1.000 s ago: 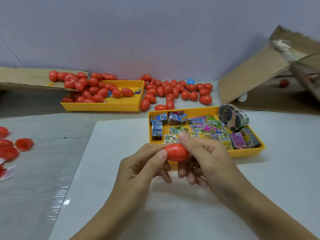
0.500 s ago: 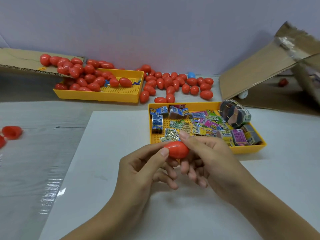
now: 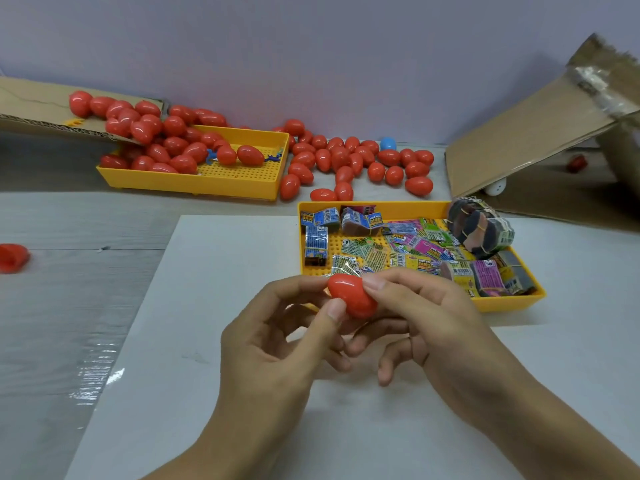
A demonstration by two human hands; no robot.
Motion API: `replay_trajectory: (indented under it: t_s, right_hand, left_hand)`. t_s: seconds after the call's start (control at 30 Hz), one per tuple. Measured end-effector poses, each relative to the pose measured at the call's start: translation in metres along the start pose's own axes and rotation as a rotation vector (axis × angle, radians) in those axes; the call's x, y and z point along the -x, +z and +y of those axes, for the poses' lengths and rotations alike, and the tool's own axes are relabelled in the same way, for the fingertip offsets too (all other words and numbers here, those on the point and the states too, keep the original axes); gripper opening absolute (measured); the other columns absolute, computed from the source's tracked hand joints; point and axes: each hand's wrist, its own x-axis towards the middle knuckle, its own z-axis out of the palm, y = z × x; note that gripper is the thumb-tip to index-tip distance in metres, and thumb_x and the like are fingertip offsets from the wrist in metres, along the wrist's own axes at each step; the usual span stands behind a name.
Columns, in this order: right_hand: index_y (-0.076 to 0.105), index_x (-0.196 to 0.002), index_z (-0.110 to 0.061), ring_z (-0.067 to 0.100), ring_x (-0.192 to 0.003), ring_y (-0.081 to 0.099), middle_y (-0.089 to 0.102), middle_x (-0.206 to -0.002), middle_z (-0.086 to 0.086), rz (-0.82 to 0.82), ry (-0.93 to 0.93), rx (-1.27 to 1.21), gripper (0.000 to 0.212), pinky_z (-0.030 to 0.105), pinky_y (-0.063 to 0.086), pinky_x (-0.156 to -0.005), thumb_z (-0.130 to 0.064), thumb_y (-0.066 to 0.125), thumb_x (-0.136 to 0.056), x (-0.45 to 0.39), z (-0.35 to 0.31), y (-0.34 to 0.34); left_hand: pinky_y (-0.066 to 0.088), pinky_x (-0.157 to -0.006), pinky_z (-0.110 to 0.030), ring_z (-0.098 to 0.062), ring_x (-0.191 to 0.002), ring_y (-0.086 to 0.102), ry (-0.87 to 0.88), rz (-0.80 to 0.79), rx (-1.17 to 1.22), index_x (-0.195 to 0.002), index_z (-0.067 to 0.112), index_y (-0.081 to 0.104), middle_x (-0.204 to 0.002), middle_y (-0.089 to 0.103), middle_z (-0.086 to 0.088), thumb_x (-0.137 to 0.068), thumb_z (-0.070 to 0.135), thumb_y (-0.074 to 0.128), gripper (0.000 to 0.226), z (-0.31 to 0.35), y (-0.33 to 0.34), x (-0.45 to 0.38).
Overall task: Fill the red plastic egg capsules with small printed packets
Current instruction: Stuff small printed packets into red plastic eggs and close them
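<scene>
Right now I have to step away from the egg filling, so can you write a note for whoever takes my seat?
Left hand and right hand both pinch one closed red egg above the white sheet.
Printed packets lie in the near yellow tray.
Closed eggs are heaped at the back, some in the far tray.
An open red half lies far left.
Left: put this egg down, then fill more.

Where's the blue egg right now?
In the head view, the blue egg lies far back by the wall, right of centre, at the rear edge of the loose red eggs, between the yellow egg tray and the cardboard flap.
</scene>
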Motion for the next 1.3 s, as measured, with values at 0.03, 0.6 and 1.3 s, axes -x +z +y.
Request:
replay_trajectory:
  t_s: [0.03, 0.6, 1.3]
  right_hand:
    - [0.075, -0.083, -0.015, 0.02, -0.061, 0.068, 0.073, -0.075, 0.013, -0.006, 0.001, 0.015, 0.021, 0.024, 0.046, -0.036, -0.033, 0.063, -0.082, 0.0, 0.0, 0.0]
    - [0.074, -0.068, -0.013, 0.018, -0.046, 0.058, 0.068, -0.062, 0.011, 0.056, -0.062, 0.141, 0.03, 0.019, 0.036, -0.032, -0.04, 0.069, -0.081, 0.002, -0.002, -0.002]
    - [0.078, -0.086, -0.023, 0.008, -0.053, 0.06, 0.07, -0.066, -0.003, 0.173, -0.322, 0.381, 0.015, 0.019, 0.043, -0.043, -0.033, 0.068, -0.085, -0.001, 0.001, -0.014]
  left_hand:
    - [0.055, -0.053, -0.025, -0.023, -0.055, 0.065, 0.029, -0.014, -0.021, -0.1, 0.022, 0.075, -0.078, 0.069, -0.014, -0.075, 0.024, 0.078, 0.026, 0.001, 0.0, 0.0]
    - [0.054, -0.074, -0.027, -0.024, -0.098, 0.067, 0.314, -0.155, -0.252, -0.131, 0.018, 0.059, -0.113, 0.069, 0.002, -0.075, -0.002, 0.076, 0.061, -0.009, -0.007, -0.006]
    - [0.058, -0.072, -0.022, -0.019, -0.082, 0.072, 0.134, -0.071, -0.15, -0.108, 0.03, 0.074, -0.097, 0.073, -0.001, -0.077, 0.027, 0.075, 0.031, 0.002, -0.003, -0.007]
